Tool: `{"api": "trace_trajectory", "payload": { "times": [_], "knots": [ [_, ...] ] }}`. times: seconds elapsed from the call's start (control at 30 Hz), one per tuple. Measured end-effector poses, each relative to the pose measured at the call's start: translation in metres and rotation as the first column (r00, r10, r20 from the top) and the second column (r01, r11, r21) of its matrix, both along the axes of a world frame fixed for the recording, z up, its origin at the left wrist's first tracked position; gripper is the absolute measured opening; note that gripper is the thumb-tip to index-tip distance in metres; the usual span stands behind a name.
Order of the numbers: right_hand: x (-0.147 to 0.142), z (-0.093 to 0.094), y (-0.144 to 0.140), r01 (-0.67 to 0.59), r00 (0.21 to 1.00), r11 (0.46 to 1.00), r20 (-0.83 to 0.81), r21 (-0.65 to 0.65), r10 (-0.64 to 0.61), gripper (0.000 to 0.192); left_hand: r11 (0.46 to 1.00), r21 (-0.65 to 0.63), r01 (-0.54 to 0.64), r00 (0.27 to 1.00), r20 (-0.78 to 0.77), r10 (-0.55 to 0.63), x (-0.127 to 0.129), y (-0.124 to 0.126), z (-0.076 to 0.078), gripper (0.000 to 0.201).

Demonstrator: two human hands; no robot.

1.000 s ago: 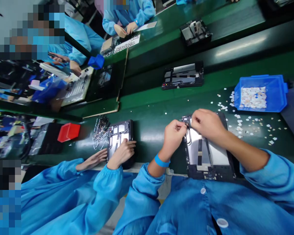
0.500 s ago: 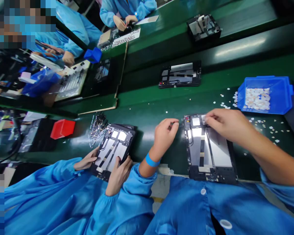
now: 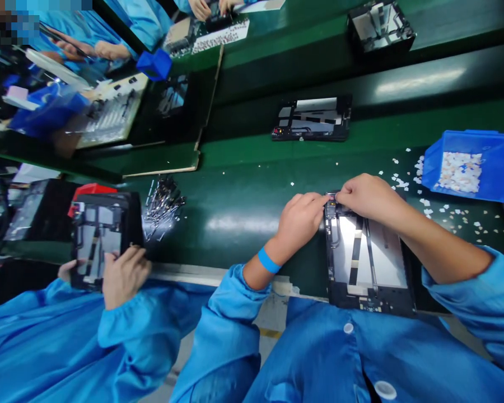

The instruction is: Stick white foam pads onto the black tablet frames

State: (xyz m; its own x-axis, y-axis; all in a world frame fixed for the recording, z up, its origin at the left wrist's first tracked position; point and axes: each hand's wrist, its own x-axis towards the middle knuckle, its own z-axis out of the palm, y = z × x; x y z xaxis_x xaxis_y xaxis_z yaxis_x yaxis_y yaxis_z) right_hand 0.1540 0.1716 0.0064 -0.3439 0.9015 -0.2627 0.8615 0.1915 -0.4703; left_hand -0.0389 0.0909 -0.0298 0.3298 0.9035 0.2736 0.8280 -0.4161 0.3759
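Observation:
An opened tablet (image 3: 388,254), its inner side with silver plates and dark ribbon cables facing up, lies at the bench edge before me. At its upper left corner my left hand (image 3: 301,219) has its fingertips pressed together beside the small camera part. Just right of them, my right hand (image 3: 366,196) pinches at the tablet's top edge, covering part of it. The fingertips of both hands nearly meet there. Whatever lies between them is too small or hidden to make out.
A blue bin (image 3: 493,168) holds small white pieces, with more scattered around it. Another opened tablet (image 3: 313,118) lies farther back. At left a co-worker's hand (image 3: 124,274) holds a tablet beside a pile of ribbon-like parts (image 3: 163,207) and a red bin (image 3: 94,189).
My right hand has moved left along the tablet's top edge. My left hand has come right to its upper left corner. The co-worker's tablet has shifted left.

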Motion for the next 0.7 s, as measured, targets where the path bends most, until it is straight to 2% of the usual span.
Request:
{"api": "trace_trajectory", "payload": {
  "times": [0.3,0.4,0.47,0.53,0.6,0.7],
  "knots": [
    [-0.002,0.002,0.009,-0.019,0.999,0.999,0.026,-0.043,0.021,0.025,0.999,0.011,0.047,0.977,-0.211,-0.044,0.002,0.003,0.006,0.034],
    [0.004,-0.003,0.002,-0.045,0.999,0.999,-0.006,0.019,0.045,0.023,0.997,0.013,0.071,0.957,-0.283,-0.065,0.003,0.002,0.011,0.034],
    [0.012,-0.011,-0.008,-0.051,0.996,0.99,-0.065,0.135,0.06,0.02,0.996,-0.015,0.093,0.951,-0.294,-0.093,0.002,0.005,0.015,0.034],
    [0.023,-0.023,-0.021,-0.086,0.984,0.952,-0.122,0.294,0.127,0.023,0.991,-0.074,0.112,0.952,-0.278,-0.128,-0.001,0.011,0.019,0.036],
    [0.033,-0.036,-0.032,-0.171,0.96,0.882,-0.127,0.439,0.249,0.03,0.982,-0.136,0.133,0.956,-0.242,-0.163,-0.007,0.017,0.022,0.04],
    [0.041,-0.05,-0.041,-0.284,0.929,0.79,-0.047,0.543,0.366,0.038,0.966,-0.178,0.185,0.97,-0.126,-0.209,-0.017,0.022,0.022,0.044]
  ]
}}
